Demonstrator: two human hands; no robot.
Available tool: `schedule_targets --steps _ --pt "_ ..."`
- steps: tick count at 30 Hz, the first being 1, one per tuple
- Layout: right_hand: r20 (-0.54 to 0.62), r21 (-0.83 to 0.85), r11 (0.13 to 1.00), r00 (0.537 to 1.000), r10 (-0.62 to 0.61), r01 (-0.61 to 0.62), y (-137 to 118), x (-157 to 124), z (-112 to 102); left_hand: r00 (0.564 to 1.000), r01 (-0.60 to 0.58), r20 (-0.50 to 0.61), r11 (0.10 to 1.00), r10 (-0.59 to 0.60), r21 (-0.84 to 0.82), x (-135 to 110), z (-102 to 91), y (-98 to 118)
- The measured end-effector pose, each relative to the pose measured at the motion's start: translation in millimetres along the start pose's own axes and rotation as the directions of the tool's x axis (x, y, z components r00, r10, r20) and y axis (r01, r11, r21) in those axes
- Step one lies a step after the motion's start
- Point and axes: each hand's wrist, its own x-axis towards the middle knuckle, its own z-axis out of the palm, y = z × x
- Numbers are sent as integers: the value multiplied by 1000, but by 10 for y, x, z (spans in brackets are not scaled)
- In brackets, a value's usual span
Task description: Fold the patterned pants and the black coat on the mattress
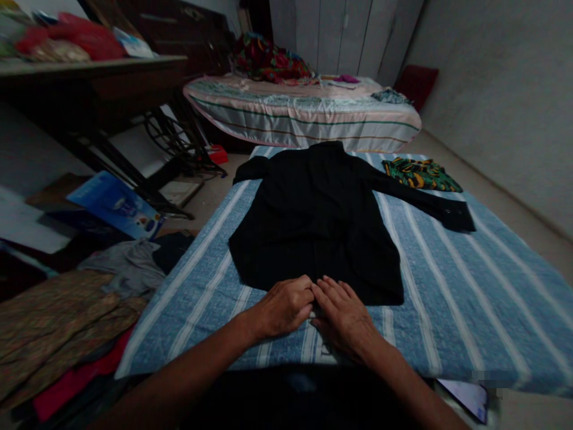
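Observation:
A black jacket (pixel 313 221) lies spread flat on a blue and white striped mattress (pixel 470 298), its right sleeve stretched out to the side. Both hands rest side by side at the jacket's near hem. My left hand (pixel 284 307) has its fingers curled down onto the hem edge. My right hand (pixel 342 313) lies beside it, fingers together and pressed on the same edge. Whether either hand pinches the cloth is hard to make out in the dim light.
A green patterned cloth (pixel 421 173) lies near the jacket's far sleeve. Piled clothes (pixel 67 322) sit on the floor at left, with a blue box (pixel 119 206) and a sewing-machine table (pixel 102 89). A second bed (pixel 304 110) stands behind.

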Motion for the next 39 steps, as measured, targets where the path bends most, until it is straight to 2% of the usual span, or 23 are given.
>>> schedule_targets --steps 2,4,6,8,11,13,16,19,21,25,26,28,30,32,35,37,39 --pt "31 -14 1000 999 17 -16 2 -17 69 997 -7 -72 998 3 -58 -61 -30 -76" --pt "43 -25 1000 999 20 -19 15 -35 90 982 37 -182 998 -48 -59 -121 -89 -194" --pt "43 -30 999 999 16 -14 23 -41 91 940 163 -306 987 -150 18 -167 -176 -337" --pt "27 -33 999 1000 8 -7 24 -40 97 882 351 -384 925 -274 145 -191 -277 -469" --pt "-13 -43 999 1000 -2 1 17 -36 126 797 589 -385 743 -466 318 -191 -392 -592" --pt "-28 -51 999 1000 -3 1 14 -36 146 746 665 -362 644 -558 378 -185 -417 -630" --pt "-27 -51 999 1000 -1 0 11 -38 162 685 726 -345 561 -642 398 -199 -394 -683" --pt "-38 -42 999 999 6 -8 10 -41 170 626 775 -329 517 -707 364 -268 -363 -779" --pt "-57 -36 999 998 8 -10 13 -44 175 605 793 -324 514 -727 328 -350 -358 -857" --pt "-70 -32 999 998 -3 1 24 -41 172 624 762 -391 638 -677 112 -575 -383 -949" --pt "-65 -32 999 998 -1 -1 24 -38 167 613 742 -428 670 -664 24 -635 -395 -943" --pt "-55 -29 1000 998 5 -7 15 -33 156 550 715 -488 684 -678 -145 -752 -419 -897" --pt "-52 -26 1000 999 13 -14 -5 -37 151 490 714 -490 654 -721 -249 -854 -435 -823" --pt "-66 -26 1000 998 11 -13 -22 -50 159 487 724 -460 637 -743 -262 -933 -434 -754" --pt "-112 -21 1000 994 -11 9 8 -64 170 545 728 -444 664 -711 -170 -988 -399 -697" --pt "-169 -33 999 986 -9 4 96 -42 147 581 723 -484 688 -654 -61 -977 -371 -683" --pt "-261 -85 994 965 39 -64 234 19 84 621 705 -541 706 -567 70 -932 -352 -675"
